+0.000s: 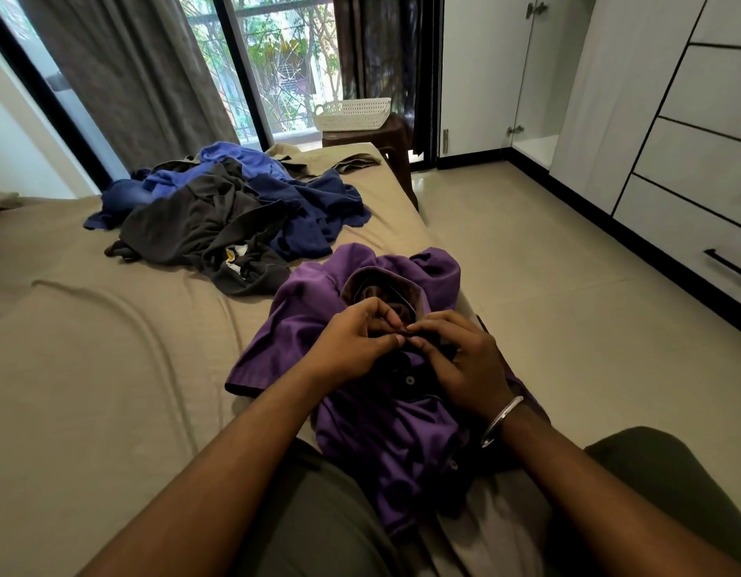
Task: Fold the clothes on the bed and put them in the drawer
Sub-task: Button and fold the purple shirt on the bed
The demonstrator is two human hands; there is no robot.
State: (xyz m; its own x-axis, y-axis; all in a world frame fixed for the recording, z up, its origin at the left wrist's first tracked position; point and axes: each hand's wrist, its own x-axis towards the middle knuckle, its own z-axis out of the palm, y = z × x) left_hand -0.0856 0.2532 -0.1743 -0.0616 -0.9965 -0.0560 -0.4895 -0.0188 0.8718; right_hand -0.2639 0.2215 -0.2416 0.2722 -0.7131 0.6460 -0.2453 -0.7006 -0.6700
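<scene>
I noted both hands' fingers [387,322] pinching the purple shirt [385,431] placket at a button; loose cloth below them could slip, leaving it crooked for folding.

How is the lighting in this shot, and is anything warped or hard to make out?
Head view: daylight from the large window lights the tan bed sheet evenly; the wide lens bends the white drawer fronts; the dark placket of the purple button-up shirt is murky where both hands, left and right, pinch it.
</scene>
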